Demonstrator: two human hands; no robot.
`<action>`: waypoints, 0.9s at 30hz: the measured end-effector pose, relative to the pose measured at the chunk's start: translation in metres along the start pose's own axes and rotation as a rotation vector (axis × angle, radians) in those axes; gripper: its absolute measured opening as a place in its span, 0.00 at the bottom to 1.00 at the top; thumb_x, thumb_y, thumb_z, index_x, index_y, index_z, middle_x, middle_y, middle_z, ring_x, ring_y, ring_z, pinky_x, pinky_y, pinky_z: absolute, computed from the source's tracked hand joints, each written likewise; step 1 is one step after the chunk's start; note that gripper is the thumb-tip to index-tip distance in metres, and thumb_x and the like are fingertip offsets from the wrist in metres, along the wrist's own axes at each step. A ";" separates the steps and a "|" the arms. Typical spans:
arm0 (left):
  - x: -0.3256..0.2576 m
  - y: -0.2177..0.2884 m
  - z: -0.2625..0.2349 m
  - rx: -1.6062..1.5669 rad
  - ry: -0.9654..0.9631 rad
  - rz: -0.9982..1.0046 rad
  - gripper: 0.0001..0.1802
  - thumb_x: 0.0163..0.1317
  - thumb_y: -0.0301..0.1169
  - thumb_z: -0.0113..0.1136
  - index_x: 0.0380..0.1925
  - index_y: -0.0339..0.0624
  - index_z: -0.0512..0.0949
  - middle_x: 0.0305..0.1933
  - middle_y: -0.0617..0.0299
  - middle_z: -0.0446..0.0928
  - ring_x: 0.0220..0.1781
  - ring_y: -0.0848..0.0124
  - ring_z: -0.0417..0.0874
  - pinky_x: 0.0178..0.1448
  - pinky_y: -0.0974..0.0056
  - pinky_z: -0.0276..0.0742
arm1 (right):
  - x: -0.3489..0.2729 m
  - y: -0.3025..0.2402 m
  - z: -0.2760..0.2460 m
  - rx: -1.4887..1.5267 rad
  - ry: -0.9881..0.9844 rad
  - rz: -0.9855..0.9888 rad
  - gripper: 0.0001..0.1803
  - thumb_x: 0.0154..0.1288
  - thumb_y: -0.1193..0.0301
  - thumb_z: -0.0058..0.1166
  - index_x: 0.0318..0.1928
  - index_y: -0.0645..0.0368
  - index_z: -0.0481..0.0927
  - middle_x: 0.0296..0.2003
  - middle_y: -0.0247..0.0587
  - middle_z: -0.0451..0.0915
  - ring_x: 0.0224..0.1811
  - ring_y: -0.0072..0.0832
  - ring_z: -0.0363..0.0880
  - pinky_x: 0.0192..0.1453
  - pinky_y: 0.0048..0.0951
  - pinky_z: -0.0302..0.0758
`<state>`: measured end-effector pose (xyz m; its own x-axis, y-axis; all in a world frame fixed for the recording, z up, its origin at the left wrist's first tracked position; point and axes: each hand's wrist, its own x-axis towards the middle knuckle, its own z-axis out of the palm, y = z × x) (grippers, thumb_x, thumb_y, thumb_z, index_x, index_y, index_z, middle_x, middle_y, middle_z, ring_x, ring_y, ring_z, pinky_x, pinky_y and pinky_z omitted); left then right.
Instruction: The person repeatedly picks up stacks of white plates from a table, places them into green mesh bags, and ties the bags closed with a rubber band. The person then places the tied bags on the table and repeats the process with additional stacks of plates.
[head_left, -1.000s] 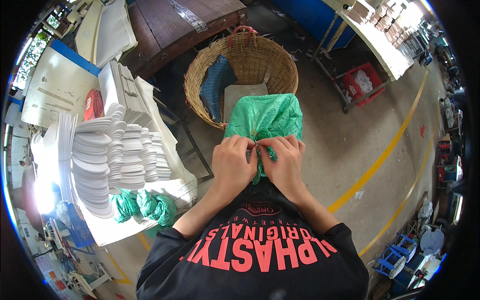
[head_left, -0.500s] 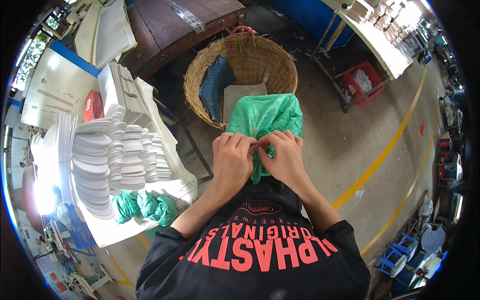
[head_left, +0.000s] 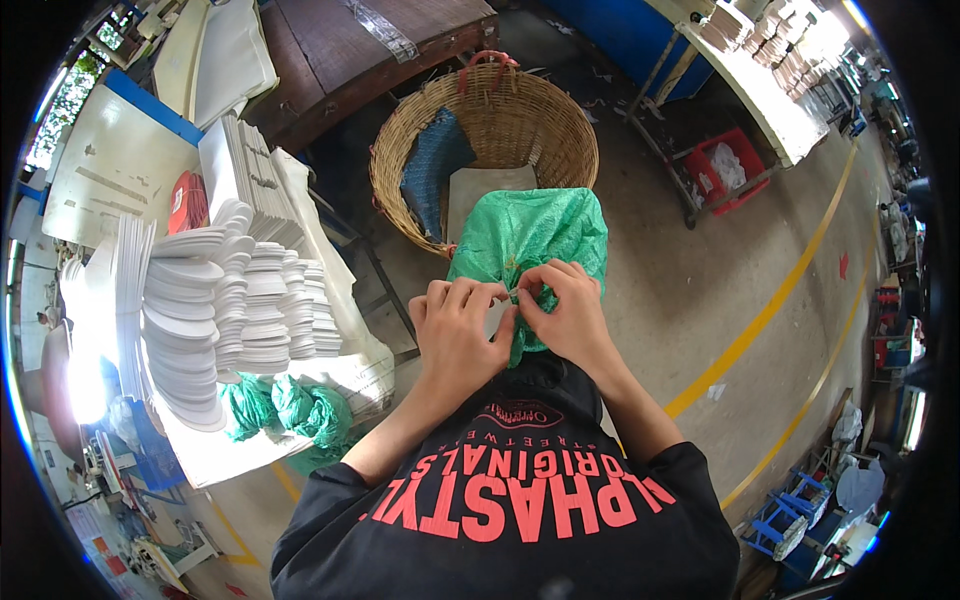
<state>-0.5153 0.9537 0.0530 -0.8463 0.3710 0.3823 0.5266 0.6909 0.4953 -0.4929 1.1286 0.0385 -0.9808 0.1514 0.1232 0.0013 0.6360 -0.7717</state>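
A full green plastic sack [head_left: 535,225] stands in front of me, its neck gathered toward my body. My right hand [head_left: 566,312] pinches at the gathered neck, thumb against forefinger. Beside it, my left hand [head_left: 458,328] is curled, with thumb and forefinger tips close together at the neck. A tiny pale strand shows between the two hands; its kind is too small to make out. Part of the neck is hidden behind the fingers and hangs down below them, near my black shirt.
A round wicker basket [head_left: 545,115] with a blue woven piece inside stands just beyond the sack. On the left table are stacks of white insole-shaped pieces [head_left: 180,330] and crumpled green bags [head_left: 312,412]. A wheeled table [head_left: 745,85] and red crate [head_left: 735,172] stand far right.
My left hand has shifted slightly left, and its thumb and forefinger have parted from the right hand's tips. The right hand stays at the sack's neck.
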 end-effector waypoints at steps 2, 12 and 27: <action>0.001 0.000 0.002 0.026 0.017 0.014 0.10 0.58 0.33 0.71 0.40 0.54 0.85 0.39 0.71 0.80 0.47 0.64 0.77 0.52 0.56 0.63 | 0.000 0.002 -0.001 0.062 -0.050 0.008 0.04 0.62 0.70 0.66 0.38 0.51 0.86 0.34 0.28 0.82 0.44 0.34 0.79 0.56 0.41 0.66; 0.000 0.005 0.007 0.023 0.043 0.011 0.07 0.58 0.34 0.73 0.37 0.52 0.86 0.42 0.70 0.80 0.49 0.64 0.78 0.54 0.56 0.65 | 0.001 0.021 -0.002 0.341 -0.177 0.048 0.06 0.66 0.72 0.66 0.42 0.59 0.86 0.36 0.37 0.78 0.39 0.31 0.75 0.45 0.32 0.74; -0.007 -0.009 0.017 -0.609 -0.143 -0.295 0.04 0.64 0.20 0.62 0.38 0.36 0.78 0.39 0.53 0.77 0.41 0.57 0.79 0.45 0.57 0.73 | -0.001 0.024 -0.006 -0.101 -0.139 -0.312 0.15 0.62 0.73 0.66 0.49 0.50 0.81 0.46 0.35 0.81 0.53 0.40 0.76 0.62 0.43 0.67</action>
<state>-0.5152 0.9550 0.0326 -0.9414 0.3279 0.0786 0.1888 0.3193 0.9287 -0.4904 1.1481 0.0231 -0.9541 -0.1622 0.2516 -0.2901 0.7081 -0.6438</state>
